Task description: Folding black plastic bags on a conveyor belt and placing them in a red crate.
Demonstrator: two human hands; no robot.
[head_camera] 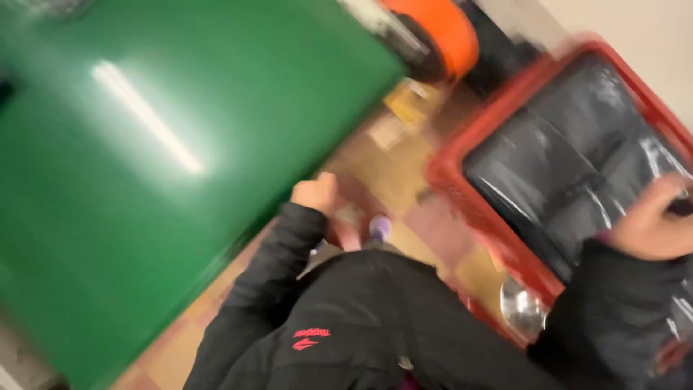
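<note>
While blurred: right hand over black plastic in red crate.

right hand blurred, edge-cut, grip unclear

Glossy green tabletop; red plastic crate; shiny black film, perhaps plastic.

Person wears black puffy jacket w/ small red logo on front; long black sleeves, both arms; purple shoe, blurred.
</note>
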